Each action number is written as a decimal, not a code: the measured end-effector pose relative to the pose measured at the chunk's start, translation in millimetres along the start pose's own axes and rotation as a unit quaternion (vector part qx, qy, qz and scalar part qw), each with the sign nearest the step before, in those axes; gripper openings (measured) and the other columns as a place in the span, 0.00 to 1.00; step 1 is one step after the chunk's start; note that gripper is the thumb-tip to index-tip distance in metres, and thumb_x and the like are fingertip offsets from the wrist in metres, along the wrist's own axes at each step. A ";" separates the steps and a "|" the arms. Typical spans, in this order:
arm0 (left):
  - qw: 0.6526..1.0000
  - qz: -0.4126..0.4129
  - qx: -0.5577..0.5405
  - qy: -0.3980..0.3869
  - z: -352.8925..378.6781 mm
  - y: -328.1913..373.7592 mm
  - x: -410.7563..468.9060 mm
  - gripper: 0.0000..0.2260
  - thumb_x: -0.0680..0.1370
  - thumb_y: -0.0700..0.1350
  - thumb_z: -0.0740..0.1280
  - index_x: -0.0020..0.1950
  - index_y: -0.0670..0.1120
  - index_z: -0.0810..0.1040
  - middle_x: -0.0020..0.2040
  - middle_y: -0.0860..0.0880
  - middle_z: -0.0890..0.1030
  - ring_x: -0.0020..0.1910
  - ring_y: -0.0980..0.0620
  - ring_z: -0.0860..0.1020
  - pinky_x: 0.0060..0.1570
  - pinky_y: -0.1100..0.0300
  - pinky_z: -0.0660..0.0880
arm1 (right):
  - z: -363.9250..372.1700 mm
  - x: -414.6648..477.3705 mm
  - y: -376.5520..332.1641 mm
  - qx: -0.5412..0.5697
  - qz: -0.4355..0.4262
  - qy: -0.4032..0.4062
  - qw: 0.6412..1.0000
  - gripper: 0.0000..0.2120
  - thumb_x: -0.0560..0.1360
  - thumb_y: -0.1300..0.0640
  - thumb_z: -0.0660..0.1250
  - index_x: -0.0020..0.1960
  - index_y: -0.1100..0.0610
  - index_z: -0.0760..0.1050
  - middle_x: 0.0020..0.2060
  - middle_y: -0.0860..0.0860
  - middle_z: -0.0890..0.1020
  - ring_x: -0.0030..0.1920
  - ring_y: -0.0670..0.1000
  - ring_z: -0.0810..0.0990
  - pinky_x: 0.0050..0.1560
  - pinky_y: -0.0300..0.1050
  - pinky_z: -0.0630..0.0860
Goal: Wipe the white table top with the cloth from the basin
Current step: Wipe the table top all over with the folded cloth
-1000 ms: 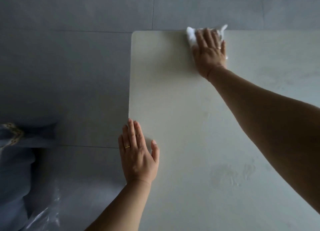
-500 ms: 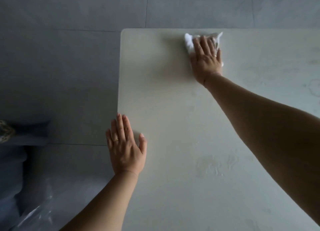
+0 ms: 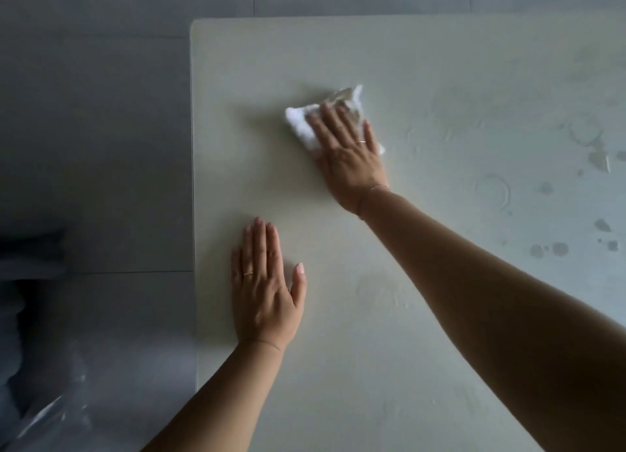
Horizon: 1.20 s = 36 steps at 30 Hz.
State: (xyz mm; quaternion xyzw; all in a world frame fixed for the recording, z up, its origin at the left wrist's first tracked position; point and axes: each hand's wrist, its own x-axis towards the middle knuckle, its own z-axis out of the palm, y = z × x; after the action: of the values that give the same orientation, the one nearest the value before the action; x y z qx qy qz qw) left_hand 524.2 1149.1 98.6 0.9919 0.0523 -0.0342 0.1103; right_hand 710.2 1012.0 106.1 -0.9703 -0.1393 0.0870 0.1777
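The white table top [image 3: 440, 316] fills most of the view, its left edge running down the frame. A crumpled white cloth [image 3: 299, 124] lies on it toward the far left part. My right hand [image 3: 349, 156] presses flat on the cloth with straight fingers, covering most of it. My left hand [image 3: 266, 289] rests flat on the table near the left edge, fingers straight, holding nothing. Both hands wear a thin ring. The basin is not in view.
Wet smears, ring marks and dark droplets [image 3: 559, 248] spot the table's right side. Grey floor tiles [image 3: 101, 129] lie beyond the left and far edges. Clear plastic [image 3: 50, 414] and a dark shape sit at the bottom left on the floor.
My right hand has dragged the cloth from the far edge toward me across the table. My left hand now lies further in from the left edge.
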 end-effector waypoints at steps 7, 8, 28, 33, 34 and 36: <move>1.000 -0.004 0.010 -0.007 2.4 0.7 2.2 0.30 0.77 0.52 0.54 0.75 0.38 0.58 0.76 0.40 0.59 0.76 0.42 0.56 0.74 0.48 0.52 | -5.5 -38.4 31.2 0.026 0.267 0.092 0.959 0.26 0.80 0.48 0.52 0.76 0.48 0.51 0.77 0.50 0.51 0.77 0.52 0.45 0.74 0.54 0.39; 1.000 -0.005 0.011 -0.008 2.2 0.3 1.9 0.30 0.77 0.52 0.54 0.75 0.38 0.59 0.76 0.39 0.60 0.76 0.42 0.57 0.73 0.48 0.53 | 2.8 -42.8 10.1 0.027 0.251 0.083 0.964 0.27 0.80 0.48 0.53 0.76 0.48 0.51 0.77 0.50 0.50 0.77 0.52 0.45 0.74 0.54 0.39; 1.000 0.005 0.002 0.013 1.6 0.2 2.2 0.28 0.77 0.50 0.52 0.73 0.36 0.63 0.75 0.38 0.63 0.74 0.41 0.60 0.73 0.45 0.55 | 26.7 -145.0 -26.5 0.022 0.018 -0.026 0.999 0.27 0.79 0.50 0.55 0.76 0.47 0.51 0.76 0.46 0.48 0.76 0.48 0.40 0.74 0.50 0.36; 1.000 -0.006 -0.005 0.014 0.1 2.7 1.8 0.29 0.75 0.48 0.54 0.74 0.37 0.61 0.75 0.40 0.61 0.75 0.42 0.59 0.73 0.46 0.55 | 3.3 -153.1 21.9 0.002 0.209 0.040 0.977 0.27 0.78 0.47 0.47 0.76 0.47 0.48 0.77 0.47 0.49 0.76 0.47 0.40 0.74 0.49 0.36; 1.000 -0.004 -0.002 0.013 -0.1 2.4 1.8 0.29 0.75 0.48 0.54 0.74 0.37 0.61 0.75 0.40 0.61 0.75 0.42 0.59 0.73 0.46 0.55 | 5.5 -151.1 12.4 0.008 0.231 0.049 0.972 0.28 0.78 0.47 0.50 0.77 0.48 0.49 0.77 0.47 0.49 0.76 0.48 0.40 0.74 0.50 0.35; 1.000 0.000 0.002 0.009 -0.2 1.3 1.3 0.29 0.75 0.48 0.54 0.74 0.37 0.61 0.76 0.39 0.61 0.75 0.42 0.58 0.74 0.46 0.54 | 13.7 -149.1 -13.7 0.029 0.237 0.041 0.970 0.30 0.77 0.50 0.55 0.77 0.48 0.50 0.77 0.48 0.48 0.76 0.50 0.40 0.73 0.51 0.35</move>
State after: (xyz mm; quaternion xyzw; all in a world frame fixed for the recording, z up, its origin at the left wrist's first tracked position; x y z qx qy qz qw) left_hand 525.7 1148.0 99.0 0.9925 0.0528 -0.0253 0.1077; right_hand 562.9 983.8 116.3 -0.9729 0.1042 0.0903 0.1857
